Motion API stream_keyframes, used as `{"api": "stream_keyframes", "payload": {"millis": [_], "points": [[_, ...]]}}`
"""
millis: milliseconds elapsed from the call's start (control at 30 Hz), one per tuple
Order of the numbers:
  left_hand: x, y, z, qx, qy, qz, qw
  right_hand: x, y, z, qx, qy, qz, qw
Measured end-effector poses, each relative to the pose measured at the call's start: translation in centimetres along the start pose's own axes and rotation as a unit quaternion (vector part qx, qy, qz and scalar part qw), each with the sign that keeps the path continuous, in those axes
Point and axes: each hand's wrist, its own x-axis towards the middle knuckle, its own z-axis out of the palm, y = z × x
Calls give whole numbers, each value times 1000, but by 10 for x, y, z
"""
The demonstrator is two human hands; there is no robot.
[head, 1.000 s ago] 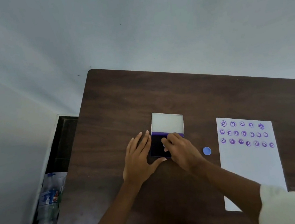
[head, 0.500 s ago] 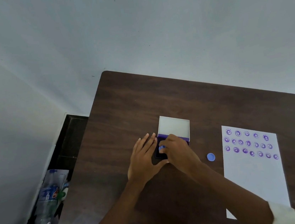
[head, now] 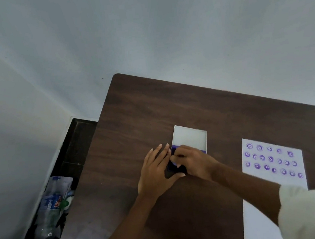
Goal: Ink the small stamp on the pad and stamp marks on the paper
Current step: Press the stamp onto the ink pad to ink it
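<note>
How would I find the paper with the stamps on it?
Look at the dark wooden table, then go to its right side, past both hands. A white sheet of paper lies flat there, apart from the ink pad. It is the only thing with rows of small round purple marks across its top.

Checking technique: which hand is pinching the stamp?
The right hand, fingers curled around the small stamp over the ink pad; the left hand lies flat.

Ink pad (head: 171, 167) at frame centre on table (head: 151, 110), open lid (head: 190, 138) just above; stamped paper (head: 273, 166) at right; plastic bottles (head: 52, 207) on floor, lower left.
</note>
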Motion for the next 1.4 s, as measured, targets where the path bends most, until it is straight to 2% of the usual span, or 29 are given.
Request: {"api": "stream_keyframes", "payload": {"millis": [67,167,400,500,600,733,867,967,1033,1200,1300,1400], "points": [[0,0,0,0,-2,-3,1000,-1,-3,-2,27,-2,22,999],[1,-1,0,0,-12,-4,1000,-6,-14,3,114,35,113,986],[1,-2,0,16,-23,4,1000,-42,-13,16,122,115,250,954],[0,-4,2,19,-17,7,1000,-35,-26,13,145,134,248,948],[0,-6,3,18,-13,14,1000,-21,-40,21,128,102,235,958],[0,-7,3,11,-11,21,1000,-15,-48,30,133,102,267,949],[0,-7,3,11,-18,14,1000,-19,-42,32,114,135,207,962],[1,-6,2,9,-17,8,1000,-14,-27,29,47,77,96,991],[1,-5,1,7,-14,4,1000,-15,-20,26,18,59,68,996],[1,-3,0,11,-8,14,1000,-9,-26,25,40,51,104,992],[1,-4,1,8,-6,10,1000,-14,-25,20,88,58,191,976],[0,-5,2,15,-16,10,1000,-43,-19,17,126,107,271,948]]}}
